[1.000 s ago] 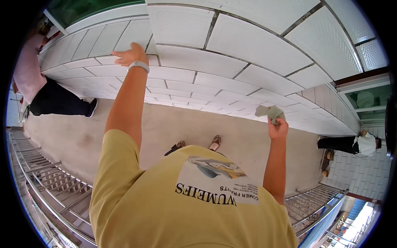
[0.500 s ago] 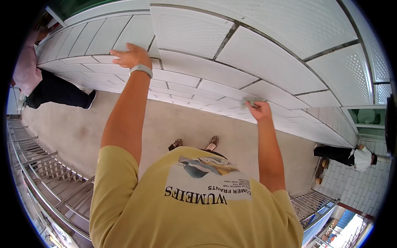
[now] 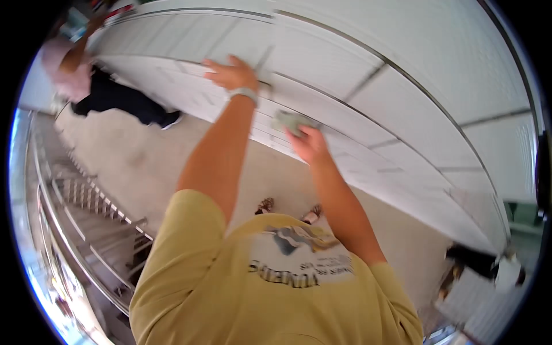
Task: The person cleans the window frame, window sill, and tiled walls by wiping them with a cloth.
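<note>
Across the chest of the yellow T-shirt (image 3: 276,316) in front of me runs a large dark word (image 3: 284,275), blurred and creased, seemingly WUMEIFS; the smaller lettering (image 3: 328,268) beside it is too smeared to read

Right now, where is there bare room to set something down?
Bare floor lies between the dark trousers, railing and left foot, and right of the right foot. Crowded: the tiled wall around the left hand and the right hand with its cloth.

A crumpled grey-green cloth (image 3: 293,122) is bunched in the right fingers (image 3: 311,137) at the white tiled wall (image 3: 368,123).
</note>
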`<action>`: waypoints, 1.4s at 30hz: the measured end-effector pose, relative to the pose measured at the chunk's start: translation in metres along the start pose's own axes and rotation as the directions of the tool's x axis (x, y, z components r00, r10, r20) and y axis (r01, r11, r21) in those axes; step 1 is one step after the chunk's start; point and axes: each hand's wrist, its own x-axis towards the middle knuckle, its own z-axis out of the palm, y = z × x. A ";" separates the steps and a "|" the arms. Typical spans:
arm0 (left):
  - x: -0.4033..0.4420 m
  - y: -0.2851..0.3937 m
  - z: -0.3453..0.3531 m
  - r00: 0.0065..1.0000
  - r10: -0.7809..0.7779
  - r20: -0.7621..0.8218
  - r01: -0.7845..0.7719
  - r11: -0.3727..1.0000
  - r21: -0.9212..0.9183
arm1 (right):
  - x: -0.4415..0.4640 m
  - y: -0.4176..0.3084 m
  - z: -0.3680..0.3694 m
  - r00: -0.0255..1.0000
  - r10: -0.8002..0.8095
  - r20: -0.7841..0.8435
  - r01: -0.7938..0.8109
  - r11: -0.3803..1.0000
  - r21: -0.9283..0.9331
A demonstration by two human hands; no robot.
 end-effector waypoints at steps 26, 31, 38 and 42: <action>-0.001 0.015 0.000 0.992 -0.113 -0.053 0.115 0.992 0.044 | -0.118 -0.258 -0.131 0.348 -0.762 -0.547 0.850 0.503 -0.159; 0.002 0.009 0.004 0.993 -0.097 -0.063 0.099 0.995 0.022 | -0.079 -0.154 -0.065 0.562 -0.514 -0.649 0.621 0.780 -0.079; 0.009 0.001 0.013 0.989 -0.098 -0.113 0.109 0.990 0.094 | -0.121 -0.109 -0.059 0.852 -0.379 -0.362 0.451 0.882 0.138; 0.033 -0.027 0.042 0.988 -0.067 -0.139 0.086 0.987 0.139 | -0.172 -0.099 -0.102 0.844 -0.423 -0.330 0.490 0.858 0.156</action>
